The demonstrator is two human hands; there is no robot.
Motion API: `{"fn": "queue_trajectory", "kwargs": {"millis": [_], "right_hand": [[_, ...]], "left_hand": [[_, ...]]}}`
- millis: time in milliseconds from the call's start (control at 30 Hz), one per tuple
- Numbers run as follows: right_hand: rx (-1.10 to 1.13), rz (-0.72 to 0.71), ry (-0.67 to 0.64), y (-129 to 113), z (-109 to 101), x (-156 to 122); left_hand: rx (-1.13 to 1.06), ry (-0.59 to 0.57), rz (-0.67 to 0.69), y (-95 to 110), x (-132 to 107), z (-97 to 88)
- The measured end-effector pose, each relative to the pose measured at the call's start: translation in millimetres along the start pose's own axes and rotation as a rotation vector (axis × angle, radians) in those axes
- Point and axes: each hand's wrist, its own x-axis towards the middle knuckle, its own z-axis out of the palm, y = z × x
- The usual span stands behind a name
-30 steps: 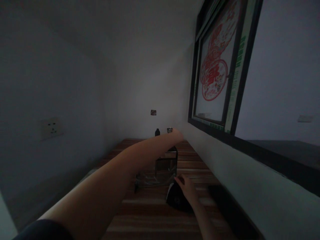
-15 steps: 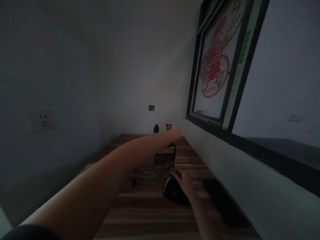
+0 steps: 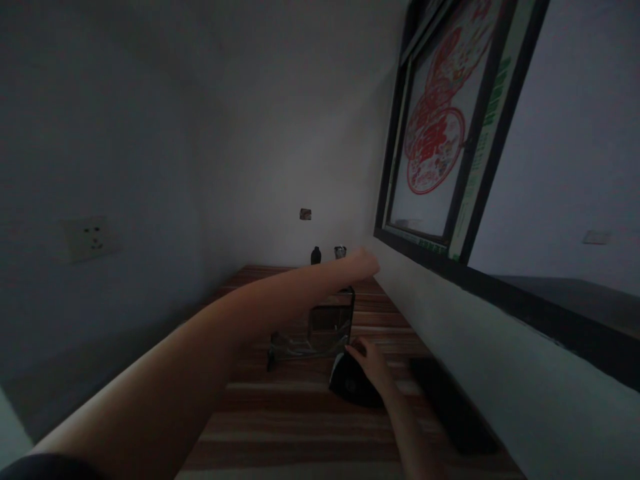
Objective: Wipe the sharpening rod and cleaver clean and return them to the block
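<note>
My left arm stretches across the view, and my left hand (image 3: 365,264) is held out above the far part of the striped wooden table (image 3: 280,427). Its fingers are turned away, so their grip is hidden. My right hand (image 3: 367,360) pinches the top of a black dome-shaped item (image 3: 353,387) that has a pale left edge and a faint round mark. Just behind it stands a dark metal-framed rack (image 3: 353,310) with clear parts low down, partly covered by my left forearm.
A dark bottle (image 3: 316,255) and a shiny cup (image 3: 340,252) stand at the table's far end. A long black flat object (image 3: 450,403) lies along the right wall, below a dark-framed window (image 3: 430,247). A socket (image 3: 93,238) is on the left wall.
My left hand has moved to the right, away from the cup, which now shows more fully. My right hand stays at the black item. The view has shifted slightly.
</note>
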Motion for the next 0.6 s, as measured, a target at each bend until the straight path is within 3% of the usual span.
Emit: {"fn": "queue_trajectory", "kwargs": {"millis": [167,333,400,467,533,600], "right_hand": [[0.058,0.008,-0.049,1.6,-2.9,0.7],[0.149,0.002,-0.058,2.6,-6.7,1.1],[0.181,-0.015,-0.090,3.2,-7.9,-0.1],[0.180,-0.008,-0.112,3.5,-9.2,-2.3],[0.149,0.018,-0.130,2.9,-10.7,-5.3],[0.118,0.046,-0.159,1.5,-12.5,-8.1]], "left_hand": [[0.067,0.206,0.275,10.5,-28.4,-22.8],[-0.086,0.510,0.452,23.5,-101.8,-35.0],[-0.209,0.644,0.442,23.6,-140.3,-20.8],[-0.364,0.800,0.334,19.6,-176.4,8.5],[-0.555,0.990,0.107,12.4,-204.7,48.7],[-0.755,1.078,-0.215,3.8,-222.3,91.7]]}}
